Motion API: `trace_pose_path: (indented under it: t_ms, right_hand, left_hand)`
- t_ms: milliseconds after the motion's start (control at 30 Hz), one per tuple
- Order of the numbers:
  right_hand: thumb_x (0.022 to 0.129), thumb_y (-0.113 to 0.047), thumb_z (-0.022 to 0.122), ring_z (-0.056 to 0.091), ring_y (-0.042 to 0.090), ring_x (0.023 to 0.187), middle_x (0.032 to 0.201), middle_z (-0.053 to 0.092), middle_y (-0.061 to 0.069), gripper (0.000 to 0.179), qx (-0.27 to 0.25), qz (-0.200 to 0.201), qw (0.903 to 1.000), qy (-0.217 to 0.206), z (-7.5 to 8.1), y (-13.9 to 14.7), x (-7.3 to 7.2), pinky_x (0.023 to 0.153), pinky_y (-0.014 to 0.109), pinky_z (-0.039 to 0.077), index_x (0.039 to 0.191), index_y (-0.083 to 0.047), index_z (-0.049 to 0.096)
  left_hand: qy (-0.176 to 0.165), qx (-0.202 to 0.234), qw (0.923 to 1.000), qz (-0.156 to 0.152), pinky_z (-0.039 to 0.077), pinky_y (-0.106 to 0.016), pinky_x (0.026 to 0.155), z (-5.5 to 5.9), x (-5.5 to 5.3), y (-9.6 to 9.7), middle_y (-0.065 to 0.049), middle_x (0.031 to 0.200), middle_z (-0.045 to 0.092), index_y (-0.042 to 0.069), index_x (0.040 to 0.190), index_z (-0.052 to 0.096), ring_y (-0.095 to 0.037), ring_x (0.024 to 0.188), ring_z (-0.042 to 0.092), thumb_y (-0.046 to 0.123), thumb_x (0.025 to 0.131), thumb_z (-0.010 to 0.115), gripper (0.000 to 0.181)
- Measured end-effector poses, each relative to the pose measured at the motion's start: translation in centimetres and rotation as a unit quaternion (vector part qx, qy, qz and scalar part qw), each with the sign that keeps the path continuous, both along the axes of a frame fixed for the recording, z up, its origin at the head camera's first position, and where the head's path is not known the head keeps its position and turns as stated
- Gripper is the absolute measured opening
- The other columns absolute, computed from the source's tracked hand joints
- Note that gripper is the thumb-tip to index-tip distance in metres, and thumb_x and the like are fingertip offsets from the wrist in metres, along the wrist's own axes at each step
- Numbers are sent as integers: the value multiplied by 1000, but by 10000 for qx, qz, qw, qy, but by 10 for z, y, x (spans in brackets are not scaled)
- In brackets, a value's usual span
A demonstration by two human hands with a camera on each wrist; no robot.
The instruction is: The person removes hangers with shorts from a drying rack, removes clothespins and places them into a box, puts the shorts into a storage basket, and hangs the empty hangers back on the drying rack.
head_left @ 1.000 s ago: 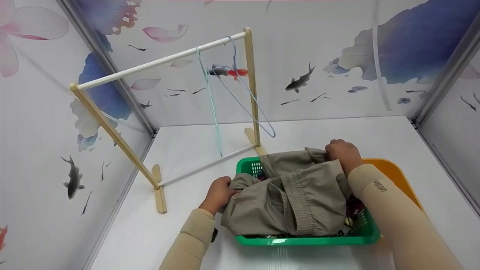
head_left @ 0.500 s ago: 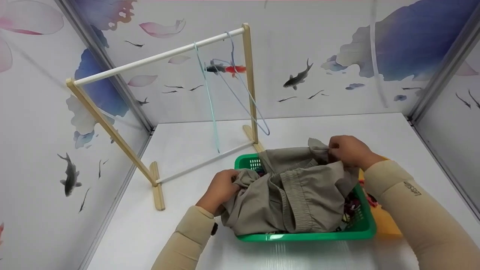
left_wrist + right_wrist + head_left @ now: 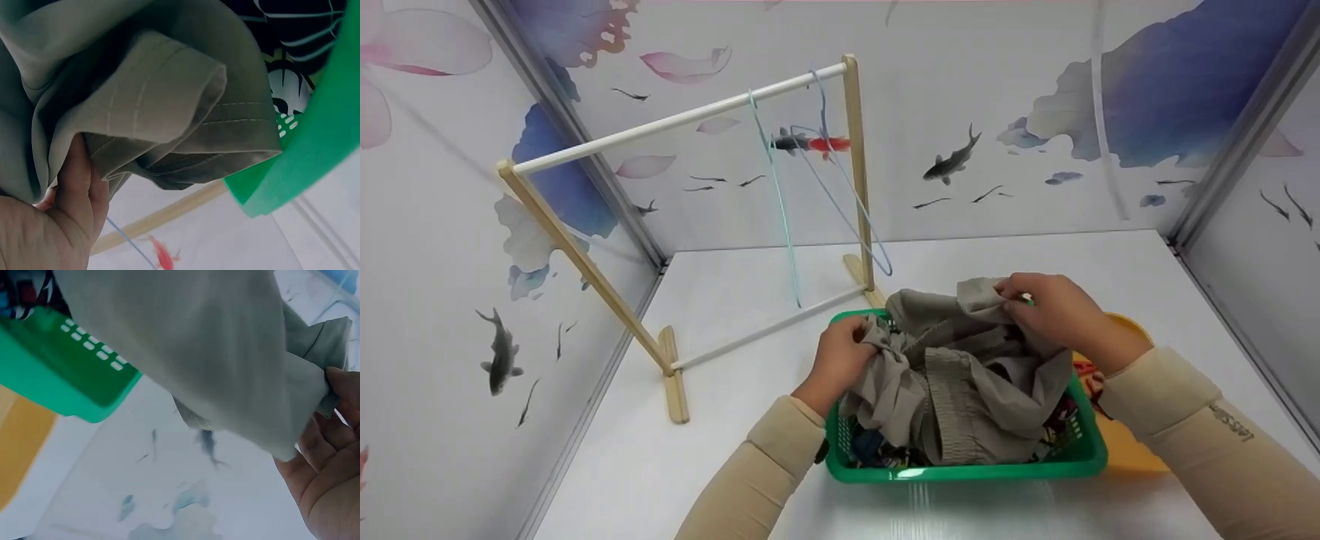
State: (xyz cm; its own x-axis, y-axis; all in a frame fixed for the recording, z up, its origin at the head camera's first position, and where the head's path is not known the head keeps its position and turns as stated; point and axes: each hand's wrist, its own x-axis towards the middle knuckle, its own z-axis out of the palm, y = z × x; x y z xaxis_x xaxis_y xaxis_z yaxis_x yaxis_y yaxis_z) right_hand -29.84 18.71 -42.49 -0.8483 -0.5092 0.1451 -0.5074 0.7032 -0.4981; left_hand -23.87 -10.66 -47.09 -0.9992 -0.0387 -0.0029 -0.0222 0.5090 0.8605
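A pair of khaki pants with an elastic waistband lies bunched over a green basket. My left hand pinches the cloth at the left side; in the left wrist view a stitched hem hangs beside the left hand's fingers. Up at the far right side, my right hand grips another edge of the pants between thumb and fingers, as the right wrist view also shows. Other patterned clothes lie beneath the pants in the basket, mostly covered.
A drying rack of wood and white rods stands at the left back. From its top rod hang a teal hanger and a blue hanger. An orange basket with red cloth sits partly behind the green one.
My left hand has moved right and up with the cloth, gathering the pants' left side inward and uncovering clothes beneath. My right hand has shifted slightly, and its cloth edge is turned up.
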Motion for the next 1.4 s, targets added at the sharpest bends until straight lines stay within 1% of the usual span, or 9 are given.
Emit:
trace_pose_path:
  t_ms: [167,367,600,767,1000,1067,1167,1233,1400]
  right_hand:
    - [94,-3,59,62,37,106,125,62,17,13,-49,373,9988,318,-2,-4,25,85,51,52,104,-5,67]
    - [91,0,62,66,20,93,113,68,5,16,-42,1358,9880,733,-21,-8,46,77,35,57,88,-15,64]
    - [89,-5,67,64,22,103,122,66,4,15,396,1879,9813,146,-38,-14,64,84,39,55,93,-19,66]
    - [87,-3,68,65,23,105,117,69,4,14,564,2040,9765,410,-50,-17,65,83,38,56,86,-17,68]
    - [81,4,70,70,20,88,103,73,4,22,1020,2305,9656,636,-66,-17,58,74,36,58,73,-16,72]
    - [80,7,68,67,15,74,83,72,-2,28,1135,2311,9650,495,-70,-18,57,67,31,57,65,-16,66]
    - [80,7,66,51,8,56,59,51,-11,32,1413,2248,9639,196,-75,-20,55,55,23,47,60,-17,57]
    - [83,3,66,39,8,53,55,36,-11,28,1697,2145,9619,-30,-77,-22,55,52,23,40,64,-17,59]
    - [85,-5,71,46,10,58,60,50,-12,13,2306,1926,9532,-346,-83,-28,56,64,32,54,79,-16,73]
  left_hand:
    - [193,-12,9998,47,35,-29,63,-5,-3,4,0,74,45,10,76,51,-17,71,42,-5,86,57,19]
    - [3,-198,9997,-175,36,-29,64,-12,-2,4,1,78,47,11,79,49,-17,73,43,-5,88,57,21]
    - [-276,-612,9947,-780,47,-32,74,-19,3,2,-1,96,60,10,94,58,-14,84,52,5,93,61,6]
    - [-563,-897,9847,-1382,50,-35,79,-20,8,-1,-2,105,60,11,110,58,-15,90,54,15,93,65,18]
    - [-607,-1928,9536,-2232,48,-33,90,-25,7,-2,-1,112,60,13,117,60,-14,99,54,13,85,74,35]
    - [-540,-2349,9418,-2345,48,-31,88,-28,5,0,1,106,60,15,111,62,-13,95,53,13,84,75,30]
    - [-525,-2898,9245,-2421,50,-31,85,-31,3,3,2,99,61,16,104,63,-13,90,54,15,84,75,24]
    - [-501,-3253,9113,-2472,51,-30,83,-33,2,7,1,96,63,16,100,63,-13,89,56,16,86,74,18]
    - [-490,-3827,8845,-2624,53,-30,78,-35,1,19,-1,91,66,14,92,64,-15,86,62,17,89,71,8]
